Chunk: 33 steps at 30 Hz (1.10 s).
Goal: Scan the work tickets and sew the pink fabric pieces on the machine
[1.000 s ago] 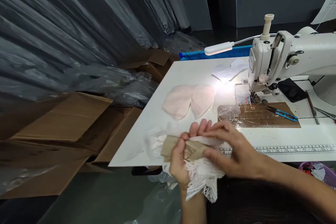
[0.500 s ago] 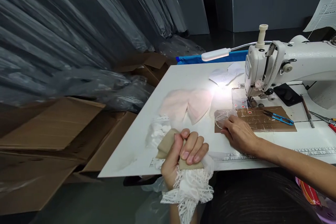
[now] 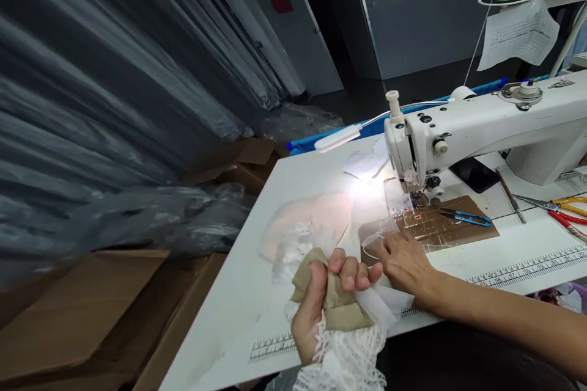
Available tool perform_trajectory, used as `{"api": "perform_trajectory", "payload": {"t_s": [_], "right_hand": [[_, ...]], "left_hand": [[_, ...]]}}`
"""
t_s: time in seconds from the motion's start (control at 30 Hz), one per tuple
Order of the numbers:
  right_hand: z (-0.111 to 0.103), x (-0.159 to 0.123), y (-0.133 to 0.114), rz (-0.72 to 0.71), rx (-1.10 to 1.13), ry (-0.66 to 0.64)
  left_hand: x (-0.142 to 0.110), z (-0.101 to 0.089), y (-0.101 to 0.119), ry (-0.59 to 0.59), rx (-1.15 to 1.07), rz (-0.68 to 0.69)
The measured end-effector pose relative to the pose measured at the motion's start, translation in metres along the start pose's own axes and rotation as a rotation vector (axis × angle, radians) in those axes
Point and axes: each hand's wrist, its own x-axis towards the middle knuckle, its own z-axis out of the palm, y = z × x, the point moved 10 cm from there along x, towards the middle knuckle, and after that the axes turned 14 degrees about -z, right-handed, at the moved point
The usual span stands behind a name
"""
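My left hand (image 3: 323, 302) is closed in a fist round a beige fabric piece (image 3: 342, 311), with white lace (image 3: 343, 360) hanging below it over the table's near edge. My right hand (image 3: 403, 266) rests on the white table (image 3: 238, 299) beside a thin clear loop (image 3: 373, 244) at the left end of a brown taped board (image 3: 435, 229); its fingertips are curled down at the loop, and I cannot make out whether they pinch it. Pale pink cup-shaped fabric pieces (image 3: 307, 226) lie just beyond my left hand.
A white sewing machine (image 3: 481, 128) with a lit lamp arm (image 3: 339, 137) stands at the back right. Blue thread snips (image 3: 465, 217) lie on the board, with red and yellow scissors (image 3: 566, 211) farther right. Cardboard boxes (image 3: 92, 311) and plastic-wrapped rolls (image 3: 114, 104) fill the left side.
My right hand left the beige fabric and went to the loop on the brown board. My left hand kept its fist on the fabric. The view has swung and tilted.
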Motion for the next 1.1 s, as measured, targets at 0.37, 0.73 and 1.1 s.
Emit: {"api": "perform_trajectory", "payload": {"t_s": [0.37,0.73,1.1], "right_hand": [[-0.052,-0.08,0.062,0.139,0.746,0.532],[-0.076,-0.222,0.104,0.475,1.261,1.002],[-0.05,-0.205,0.036,0.18,1.164,0.456]], "left_hand": [[0.026,0.024,-0.033,0.026,0.148,-0.025],[0.037,0.053,-0.139,-0.158,0.411,-0.301],[0.024,0.061,-0.184,-0.252,1.121,-0.293]]}}
